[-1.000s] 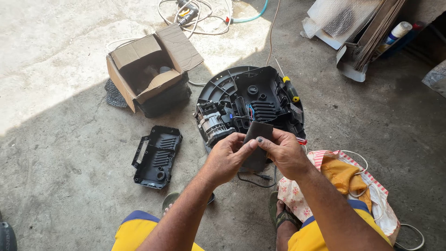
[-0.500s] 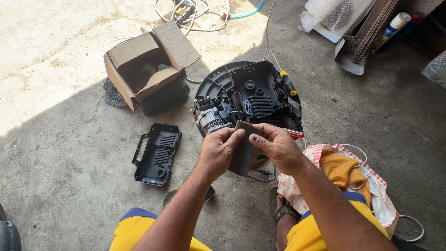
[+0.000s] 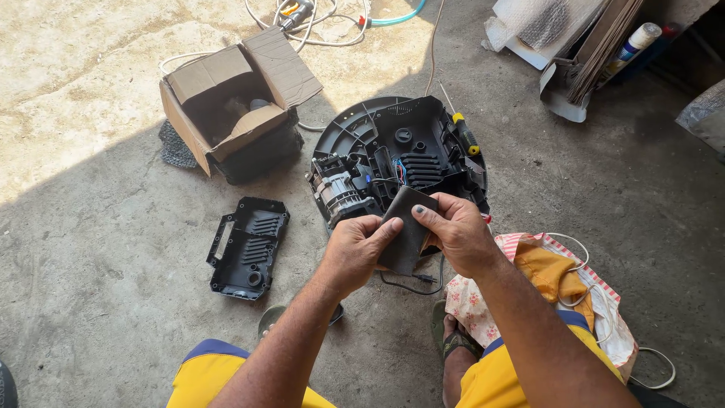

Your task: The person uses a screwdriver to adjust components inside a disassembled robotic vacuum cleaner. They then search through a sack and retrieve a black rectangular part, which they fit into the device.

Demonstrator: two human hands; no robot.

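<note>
While the detached black cover plate [image 3: 248, 245] lies on the concrete floor [image 3: 98, 302] at nine o'clock, left hand [image 3: 355, 253] and right hand [image 3: 457, 234] pinch a dark flat pad [image 3: 408, 230] between them, just before the opened round appliance base [image 3: 400, 162]. Inspection step, by my judgement; refitting calls for alignment.

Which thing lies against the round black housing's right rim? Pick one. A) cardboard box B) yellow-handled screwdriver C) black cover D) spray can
B: the screwdriver rests along the upper right rim of the housing, with its yellow handle over the edge.
</note>
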